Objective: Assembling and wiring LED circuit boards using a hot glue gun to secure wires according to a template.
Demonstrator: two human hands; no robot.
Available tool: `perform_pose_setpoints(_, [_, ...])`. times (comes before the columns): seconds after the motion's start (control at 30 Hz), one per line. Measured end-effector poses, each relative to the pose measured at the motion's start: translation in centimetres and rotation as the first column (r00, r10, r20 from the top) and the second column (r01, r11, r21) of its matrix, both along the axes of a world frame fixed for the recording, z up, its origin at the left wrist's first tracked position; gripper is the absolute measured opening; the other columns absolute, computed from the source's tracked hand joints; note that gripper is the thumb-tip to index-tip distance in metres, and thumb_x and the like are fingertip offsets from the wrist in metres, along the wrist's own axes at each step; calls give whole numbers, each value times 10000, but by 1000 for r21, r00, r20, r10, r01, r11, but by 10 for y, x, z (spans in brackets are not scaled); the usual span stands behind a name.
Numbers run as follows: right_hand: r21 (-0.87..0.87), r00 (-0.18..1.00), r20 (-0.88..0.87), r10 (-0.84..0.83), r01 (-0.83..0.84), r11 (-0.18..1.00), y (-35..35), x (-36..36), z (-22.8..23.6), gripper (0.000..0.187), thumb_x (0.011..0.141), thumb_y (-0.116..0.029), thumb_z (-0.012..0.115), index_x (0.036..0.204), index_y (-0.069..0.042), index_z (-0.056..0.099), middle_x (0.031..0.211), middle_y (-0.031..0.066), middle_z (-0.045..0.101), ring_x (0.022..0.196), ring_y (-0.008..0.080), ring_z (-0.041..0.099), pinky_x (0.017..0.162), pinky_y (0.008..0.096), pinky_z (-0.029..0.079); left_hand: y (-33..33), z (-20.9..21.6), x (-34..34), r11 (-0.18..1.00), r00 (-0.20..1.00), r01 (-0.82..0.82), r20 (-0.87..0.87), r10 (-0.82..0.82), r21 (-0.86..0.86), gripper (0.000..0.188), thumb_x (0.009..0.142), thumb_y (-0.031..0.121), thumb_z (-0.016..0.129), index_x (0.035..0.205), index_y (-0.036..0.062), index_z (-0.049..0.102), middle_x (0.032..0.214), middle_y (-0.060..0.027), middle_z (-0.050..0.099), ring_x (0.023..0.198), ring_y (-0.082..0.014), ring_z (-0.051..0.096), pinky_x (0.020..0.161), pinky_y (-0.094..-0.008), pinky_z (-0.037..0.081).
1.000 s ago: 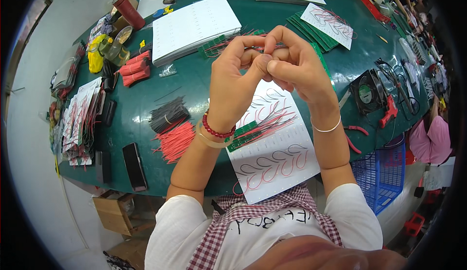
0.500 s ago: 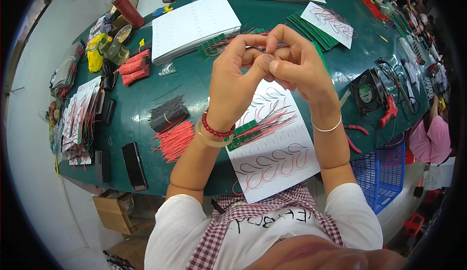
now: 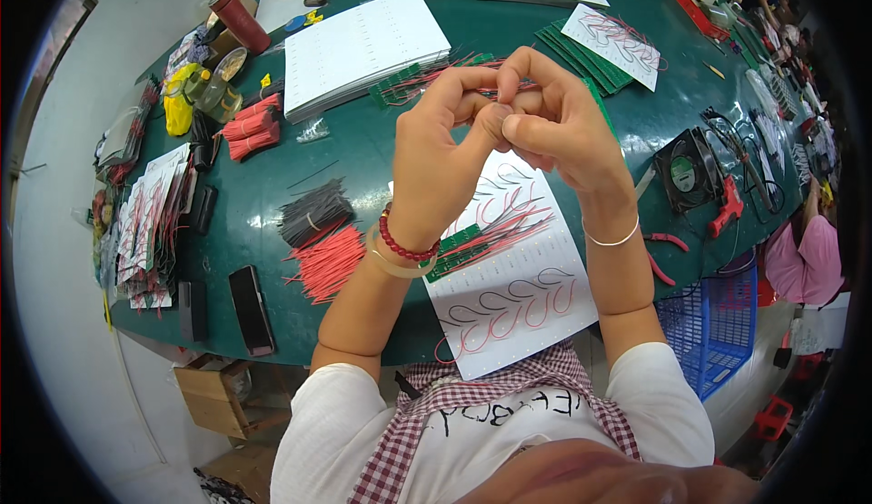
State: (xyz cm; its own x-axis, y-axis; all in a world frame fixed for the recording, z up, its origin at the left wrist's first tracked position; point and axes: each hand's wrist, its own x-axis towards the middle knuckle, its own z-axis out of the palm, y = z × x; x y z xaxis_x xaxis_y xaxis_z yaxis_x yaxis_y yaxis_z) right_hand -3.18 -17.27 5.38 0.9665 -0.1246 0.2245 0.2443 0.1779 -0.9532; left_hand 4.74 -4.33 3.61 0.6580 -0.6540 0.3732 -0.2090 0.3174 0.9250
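Note:
My left hand (image 3: 447, 141) and my right hand (image 3: 565, 127) meet above the table, fingers curled and fingertips pressed together. Whatever they pinch, if anything, is hidden or too small to see. Below them lies a white sheet (image 3: 509, 350) with rows of black and red wire loops. On that sheet rests a green circuit board strip (image 3: 451, 259), with red and black wires fanning off its right side. A bundle of black wires (image 3: 313, 213) and a bundle of red wires (image 3: 325, 263) lie left of my left forearm.
A thick stack of white sheets (image 3: 363, 50) lies beyond my hands, with green boards (image 3: 581, 54) to its right. A phone (image 3: 250, 309) is near the front left edge. At right are a fan (image 3: 688, 170), a red hot-glue gun (image 3: 727, 206) and red-handled pliers (image 3: 661, 254).
Almost nothing differs; both hands stay together in the same pinched pose, with only a tiny shift of the fingers.

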Motion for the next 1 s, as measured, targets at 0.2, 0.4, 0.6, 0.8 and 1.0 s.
perform_pose_setpoints(0.2, [20,1000,-13,4,-4,1000,-1,0,-1,157,798,-28,571,890,-59,447,545,-28,468,435,10,366,377,175,254,0,-2,1,996,976,-90,198,88,-1,193,859,60,612,1025,-36,584,808,-113,692,728,-118,654,637,-229,494])
perform_pose_setpoints(0.4, [31,1000,12,23,-24,999,-1,0,-1,157,796,-25,569,890,-61,449,557,-26,474,437,6,361,375,171,249,0,0,0,999,997,-43,70,44,-10,191,853,58,616,1018,-33,588,790,-111,690,718,-120,656,626,-231,489])
perform_pose_setpoints(0.6, [34,1000,-20,17,-16,999,-3,1,-3,171,783,-15,570,897,-58,450,561,-17,486,442,6,366,378,169,250,-1,-3,2,994,964,-110,243,106,2,180,857,53,614,1011,-35,586,791,-103,687,712,-114,649,628,-224,491])
perform_pose_setpoints(0.8, [1,1000,6,23,-23,1000,-2,-2,0,180,780,-8,569,907,-53,448,557,-19,489,440,6,362,378,169,244,2,0,1,997,996,71,-44,-71,-14,216,889,75,594,1066,-43,555,817,-93,671,695,-112,632,621,-225,501])
perform_pose_setpoints(1.0, [13,999,15,31,-31,999,-1,1,-1,183,790,-16,572,918,-48,445,551,-22,488,438,7,358,378,170,239,3,2,4,988,974,153,-164,-156,-36,242,902,82,587,1096,-52,533,828,-85,656,695,-105,618,610,-222,507])
